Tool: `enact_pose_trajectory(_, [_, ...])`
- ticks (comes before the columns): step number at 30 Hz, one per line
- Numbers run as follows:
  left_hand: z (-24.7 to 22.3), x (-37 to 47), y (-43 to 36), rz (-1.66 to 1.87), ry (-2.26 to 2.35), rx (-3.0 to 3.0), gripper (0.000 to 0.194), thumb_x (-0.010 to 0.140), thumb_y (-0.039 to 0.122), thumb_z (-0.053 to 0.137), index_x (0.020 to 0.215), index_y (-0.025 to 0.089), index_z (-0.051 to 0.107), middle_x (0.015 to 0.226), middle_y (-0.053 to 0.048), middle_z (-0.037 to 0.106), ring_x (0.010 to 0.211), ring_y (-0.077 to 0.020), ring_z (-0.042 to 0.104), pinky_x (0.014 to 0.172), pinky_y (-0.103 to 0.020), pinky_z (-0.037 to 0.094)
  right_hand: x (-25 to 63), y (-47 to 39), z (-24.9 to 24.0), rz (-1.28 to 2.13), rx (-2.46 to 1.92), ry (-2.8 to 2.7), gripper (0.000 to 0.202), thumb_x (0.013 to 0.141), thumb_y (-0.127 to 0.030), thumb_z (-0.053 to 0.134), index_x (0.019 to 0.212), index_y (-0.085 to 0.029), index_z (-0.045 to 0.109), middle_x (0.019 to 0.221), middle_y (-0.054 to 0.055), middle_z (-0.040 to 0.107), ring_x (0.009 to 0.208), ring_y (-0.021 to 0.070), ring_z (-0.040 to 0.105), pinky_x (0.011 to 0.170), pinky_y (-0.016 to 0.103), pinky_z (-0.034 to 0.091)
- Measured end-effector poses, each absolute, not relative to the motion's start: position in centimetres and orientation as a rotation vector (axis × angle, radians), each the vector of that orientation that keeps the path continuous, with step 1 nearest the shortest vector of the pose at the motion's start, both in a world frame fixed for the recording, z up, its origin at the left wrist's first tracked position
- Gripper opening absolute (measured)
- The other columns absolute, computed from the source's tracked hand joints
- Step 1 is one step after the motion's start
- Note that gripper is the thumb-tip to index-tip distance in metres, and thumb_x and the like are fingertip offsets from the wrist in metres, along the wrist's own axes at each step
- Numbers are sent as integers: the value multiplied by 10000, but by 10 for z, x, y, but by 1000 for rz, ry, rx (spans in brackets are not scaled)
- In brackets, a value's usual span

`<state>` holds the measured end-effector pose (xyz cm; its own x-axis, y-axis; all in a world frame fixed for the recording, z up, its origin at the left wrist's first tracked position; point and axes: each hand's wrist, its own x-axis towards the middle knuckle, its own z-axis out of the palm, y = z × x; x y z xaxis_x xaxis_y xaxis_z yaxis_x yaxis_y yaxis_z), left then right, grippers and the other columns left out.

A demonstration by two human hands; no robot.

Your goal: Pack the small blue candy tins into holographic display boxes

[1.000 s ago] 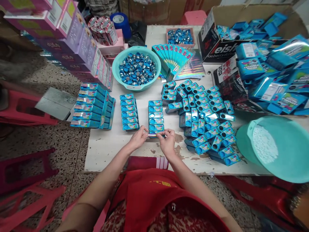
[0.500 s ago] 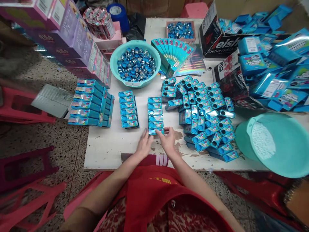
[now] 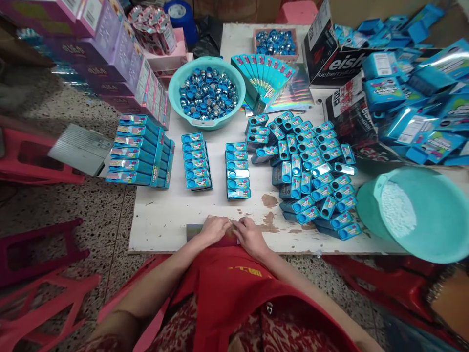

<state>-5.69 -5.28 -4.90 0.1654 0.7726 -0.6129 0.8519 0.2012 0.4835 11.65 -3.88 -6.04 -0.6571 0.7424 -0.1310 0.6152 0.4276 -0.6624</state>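
Near the table's front edge, my left hand [image 3: 213, 231] and my right hand [image 3: 251, 238] meet with their fingers drawn together at the upper edge of a dark maroon flat printed sheet [image 3: 227, 239]. The fingers partly cover the sheet, and its full shape does not show. Just beyond my hands stands a row of small blue boxes [image 3: 238, 183], with nothing touching it. To its left is a second blue row [image 3: 198, 172]. At the right stands a larger group of blue boxes [image 3: 322, 180], several with dark round holes in their tops.
A turquoise basin [image 3: 175, 105] holds blue-and-silver caps; a pink tray [image 3: 254, 54] holds more. Fanned blue cards [image 3: 266, 80] lie behind. A turquoise tub [image 3: 439, 215] with white pellets stands at right. Blue packs [image 3: 384, 95] fill cartons. Purple boxes [image 3: 110, 49] are stacked left.
Both hands have left the front box of the middle row and moved back toward me to the maroon sheet. That row now stands untouched.
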Motion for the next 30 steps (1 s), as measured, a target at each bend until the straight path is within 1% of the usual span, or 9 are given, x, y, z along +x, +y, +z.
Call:
enact_pose_trajectory(5, [-60, -58, -47, -145, 1650, 1524, 317, 861, 291, 374, 761, 198, 659, 849, -51, 705, 807, -197, 610, 675, -272, 356, 117, -41, -68, 841, -1085, -2798, 345, 879, -159, 453, 1210, -192, 544, 1036, 103, 597, 910, 228, 536, 783, 347, 475])
enact_pose_trajectory(10, [-67, -61, -43, -112, 1625, 1476, 292, 837, 283, 393, 741, 191, 654, 807, -32, 691, 754, -167, 579, 622, -249, 323, 119, -39, -63, 681, -1051, -2989, 422, 871, -155, 464, 1292, -187, 464, 1210, 122, 550, 1005, 256, 512, 819, 388, 458])
enact_pose_trajectory(14, [-66, -59, -43, -99, 1593, 1472, 310, 843, 277, 387, 722, 171, 651, 757, -33, 673, 719, -152, 555, 597, -245, 301, 121, -42, -68, 683, -1054, -3028, 425, 889, -212, 460, 1313, -183, 437, 1252, 128, 528, 1046, 265, 502, 833, 402, 448])
enact_pose_trajectory(18, [-65, -60, -42, -117, 1612, 1462, 300, 839, 272, 399, 730, 173, 661, 769, -28, 673, 724, -148, 556, 595, -245, 297, 123, -46, -73, 741, -1014, -2976, 411, 869, -162, 490, 1278, -188, 466, 1255, 127, 525, 1057, 256, 502, 846, 395, 447])
enact_pose_trajectory(22, [-64, -60, -39, -128, 1619, 1454, 293, 832, 268, 402, 748, 184, 669, 785, -25, 678, 748, -157, 571, 609, -246, 314, 122, -46, -72, 797, -1079, -2816, 296, 816, -191, 594, 1111, -188, 568, 1195, 120, 548, 1031, 246, 511, 848, 379, 447])
enact_pose_trajectory(24, [-65, -59, -38, -128, 1620, 1456, 301, 838, 264, 391, 752, 182, 667, 807, -36, 682, 770, -170, 583, 634, -253, 331, 120, -44, -71, 808, -1146, -2758, 176, 807, -216, 615, 978, -176, 605, 1089, 115, 592, 965, 239, 532, 811, 359, 450])
enact_pose_trajectory(26, [-67, -57, -38, -142, 1629, 1473, 312, 852, 278, 383, 756, 177, 663, 825, -54, 686, 804, -190, 595, 683, -270, 356, 118, -41, -67, 822, -1212, -2738, 59, 825, -217, 591, 865, -177, 611, 927, 94, 628, 856, 222, 551, 747, 334, 445])
enact_pose_trajectory(28, [-67, -56, -40, -147, 1648, 1491, 314, 865, 288, 382, 774, 169, 659, 839, -74, 688, 850, -212, 602, 759, -301, 377, 117, -39, -59, 875, -1255, -2713, 49, 833, -192, 572, 791, -188, 597, 802, 64, 628, 778, 205, 554, 698, 311, 428])
enact_pose_trajectory(30, [-64, -56, -44, 2, 1677, 1487, 305, 875, 287, 380, 848, 162, 657, 917, -90, 683, 936, -221, 591, 848, -330, 378, 118, -37, -46, 986, -1299, -2619, 74, 818, -167, 576, 750, -197, 575, 751, 39, 622, 738, 186, 556, 669, 285, 413])
